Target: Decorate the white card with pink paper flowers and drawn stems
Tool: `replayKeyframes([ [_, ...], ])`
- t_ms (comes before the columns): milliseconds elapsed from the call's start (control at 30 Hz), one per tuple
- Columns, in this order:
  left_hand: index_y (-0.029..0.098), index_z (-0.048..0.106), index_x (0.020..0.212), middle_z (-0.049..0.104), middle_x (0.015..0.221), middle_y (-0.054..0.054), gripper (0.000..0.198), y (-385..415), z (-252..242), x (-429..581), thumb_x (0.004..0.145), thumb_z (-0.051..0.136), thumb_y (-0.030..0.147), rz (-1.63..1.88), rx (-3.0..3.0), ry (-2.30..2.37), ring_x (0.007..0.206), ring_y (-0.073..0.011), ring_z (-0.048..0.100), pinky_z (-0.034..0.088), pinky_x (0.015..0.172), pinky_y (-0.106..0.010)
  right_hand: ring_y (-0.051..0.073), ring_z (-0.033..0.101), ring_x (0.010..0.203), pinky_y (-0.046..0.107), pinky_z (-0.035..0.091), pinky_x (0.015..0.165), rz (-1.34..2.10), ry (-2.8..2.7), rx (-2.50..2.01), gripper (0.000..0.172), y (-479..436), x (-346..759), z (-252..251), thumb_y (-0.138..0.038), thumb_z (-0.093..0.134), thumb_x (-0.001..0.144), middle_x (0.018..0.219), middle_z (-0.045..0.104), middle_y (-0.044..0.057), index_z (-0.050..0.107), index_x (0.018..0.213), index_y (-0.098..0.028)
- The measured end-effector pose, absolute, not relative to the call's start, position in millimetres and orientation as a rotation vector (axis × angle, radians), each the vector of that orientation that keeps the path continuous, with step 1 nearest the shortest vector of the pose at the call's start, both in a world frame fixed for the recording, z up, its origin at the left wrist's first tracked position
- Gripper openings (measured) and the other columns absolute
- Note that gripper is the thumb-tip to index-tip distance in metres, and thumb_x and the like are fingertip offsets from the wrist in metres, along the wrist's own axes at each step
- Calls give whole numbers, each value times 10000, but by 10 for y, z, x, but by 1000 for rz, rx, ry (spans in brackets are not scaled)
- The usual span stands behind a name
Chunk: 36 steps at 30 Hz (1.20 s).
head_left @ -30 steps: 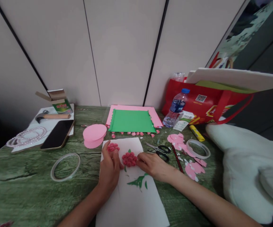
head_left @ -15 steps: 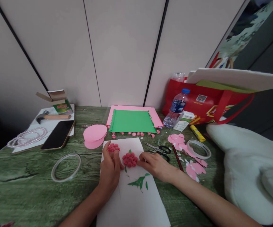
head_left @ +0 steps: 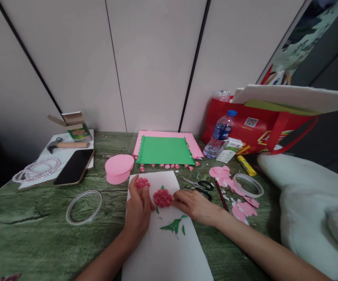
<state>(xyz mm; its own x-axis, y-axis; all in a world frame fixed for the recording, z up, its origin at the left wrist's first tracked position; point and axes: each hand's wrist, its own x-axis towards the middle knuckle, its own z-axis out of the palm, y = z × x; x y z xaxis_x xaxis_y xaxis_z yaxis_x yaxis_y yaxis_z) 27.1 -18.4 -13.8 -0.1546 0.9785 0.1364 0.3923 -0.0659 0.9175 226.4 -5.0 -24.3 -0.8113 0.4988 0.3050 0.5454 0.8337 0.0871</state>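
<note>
A white sheet [head_left: 169,249] lies on the green table in front of me. On it sit two clusters of small pink paper balls, one at the top left [head_left: 141,183] and a larger flower cluster [head_left: 162,198] with green stem pieces [head_left: 174,225] below. My left hand [head_left: 138,208] rests flat on the sheet's left side, fingers stretched beside the flower cluster. My right hand [head_left: 194,203] lies on the sheet's right edge, its fingertips pressed together against the right side of the flower cluster.
Green sheet on pink paper [head_left: 164,150], pink paper discs [head_left: 118,168], scissors [head_left: 199,184], tape rings [head_left: 83,201] [head_left: 248,185], pink cut-outs [head_left: 242,210], glue stick [head_left: 245,165], water bottle [head_left: 220,134], red bag [head_left: 259,125], phone [head_left: 75,166], beads [head_left: 36,170], hammer [head_left: 66,145], white cushion [head_left: 318,210].
Both hands stay at the flower cluster with only slight finger shifts. The camera view has drifted a little, moving everything slightly to the right.
</note>
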Motion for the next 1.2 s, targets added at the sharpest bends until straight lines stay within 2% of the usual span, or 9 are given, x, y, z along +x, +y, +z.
replayKeyframes([
  [400,146,240,1342,542,460,66,569,-181,-136,268,891,324,482,1207,1485,1585,444,-189,571,455,542,-316,167,461,711,289,303,510,-411,-2830,-681,263,-43,2223,-175,-142,336,945,824,554,76,560,808,-123],
  [667,143,246,1341,550,465,66,580,-183,-137,269,880,325,486,1215,1491,1598,440,-181,573,471,532,-311,148,451,659,277,286,513,-367,-2689,-781,287,-31,2226,-238,-146,319,950,750,515,43,550,780,-138],
  [933,154,230,1350,553,464,65,568,-173,-156,262,890,325,473,1215,1500,1582,443,-180,572,461,529,-303,118,514,711,245,340,586,-134,-2721,-852,249,-37,2298,-248,-207,315,973,851,555,26,545,889,-163],
  [1200,161,269,1327,555,456,60,536,-173,-163,260,897,325,476,1219,1506,1583,435,-182,568,447,515,-299,138,472,669,259,315,549,-249,-2766,-793,276,-36,2207,-204,-168,310,964,765,516,31,526,793,-154],
])
